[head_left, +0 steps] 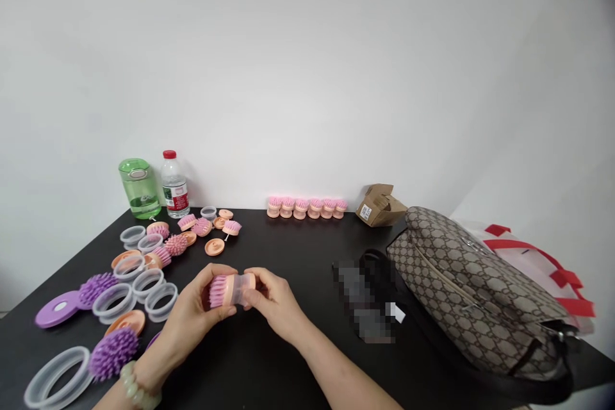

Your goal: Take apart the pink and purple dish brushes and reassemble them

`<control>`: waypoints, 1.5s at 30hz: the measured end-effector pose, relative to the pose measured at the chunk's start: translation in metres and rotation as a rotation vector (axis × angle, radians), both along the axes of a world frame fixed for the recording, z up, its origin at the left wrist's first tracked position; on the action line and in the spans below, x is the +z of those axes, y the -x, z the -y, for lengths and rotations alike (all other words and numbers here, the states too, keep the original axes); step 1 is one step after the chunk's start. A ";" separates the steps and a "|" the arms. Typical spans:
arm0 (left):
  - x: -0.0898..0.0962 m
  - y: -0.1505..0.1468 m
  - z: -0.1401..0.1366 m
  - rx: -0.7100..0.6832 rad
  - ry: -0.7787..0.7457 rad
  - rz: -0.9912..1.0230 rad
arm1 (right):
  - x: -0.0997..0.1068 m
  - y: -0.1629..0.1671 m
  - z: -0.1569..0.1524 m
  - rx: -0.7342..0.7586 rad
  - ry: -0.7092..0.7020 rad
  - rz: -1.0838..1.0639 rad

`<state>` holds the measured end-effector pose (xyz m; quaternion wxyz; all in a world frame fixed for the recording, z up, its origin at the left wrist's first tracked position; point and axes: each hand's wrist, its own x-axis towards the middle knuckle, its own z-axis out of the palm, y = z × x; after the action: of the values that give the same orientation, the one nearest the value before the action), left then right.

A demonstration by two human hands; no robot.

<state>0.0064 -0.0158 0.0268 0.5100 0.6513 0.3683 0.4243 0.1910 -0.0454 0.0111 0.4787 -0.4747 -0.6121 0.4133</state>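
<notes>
Between my two hands, above the black table, is a round scrub brush (pixel 229 291) lying on its side, its pink bristles pointing left. My left hand (pixel 204 301) is closed around the bristle end and the peach rim. The fingers of my right hand (pixel 269 298) pinch the other end, a peach cap next to a clear middle ring. Loose brush parts lie to the left: clear plastic rings (pixel 148 283), peach caps (pixel 214 247), pink bristle heads (pixel 175 244) and purple bristle heads (pixel 114 353).
Several assembled pink brushes (pixel 307 208) stand in a row by the wall. A green bottle (pixel 139 189) and a red-capped water bottle (pixel 175 186) stand back left. An open cardboard box (pixel 379 206) and a patterned bag (pixel 480 295) with a black strap occupy the right side.
</notes>
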 end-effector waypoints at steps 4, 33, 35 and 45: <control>-0.002 -0.001 -0.001 0.003 -0.076 -0.017 | -0.008 -0.001 -0.004 0.057 0.105 -0.158; -0.027 -0.009 0.014 0.068 -0.298 -0.248 | -0.022 -0.039 -0.160 -0.541 0.069 0.852; -0.030 -0.011 0.012 0.070 -0.298 -0.265 | -0.019 -0.038 -0.179 -0.567 0.139 0.878; -0.051 -0.022 0.007 0.132 -0.438 -0.336 | -0.018 -0.037 -0.216 -0.643 0.118 0.933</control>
<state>0.0288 -0.0231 -0.0244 0.2603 0.7817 0.3888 0.4123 0.2280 0.1701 -0.0070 0.2323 -0.7953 -0.5592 0.0268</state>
